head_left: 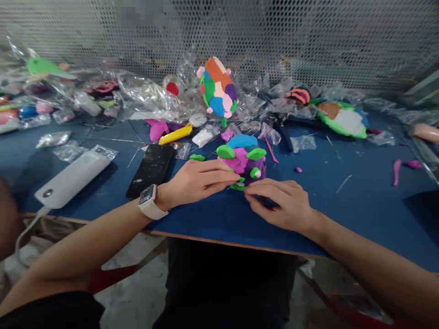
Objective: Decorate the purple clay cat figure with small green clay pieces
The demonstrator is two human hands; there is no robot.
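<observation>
A clay figure (237, 160) in magenta, purple and blue, with green ear-like pieces on top, sits on the blue table near its front edge. A white-and-green round piece (255, 173) is on its front. My left hand (202, 179), its wrist wearing a watch, reaches in from the left with fingertips closed at the small green pieces low on the figure's front. From the right, my right hand (283, 203) has thumb and forefinger pinched at the same green strip (237, 187). Whatever lies between the fingertips is too small to make out.
A black phone (151, 170) and a white power bank with a cable (73, 178) lie left. Behind are a yellow serrated tool (176, 134), a multicoloured clay piece (218, 89), plastic wrappers and a green-edged clay piece (345, 119). Magenta bits (397, 172) lie right.
</observation>
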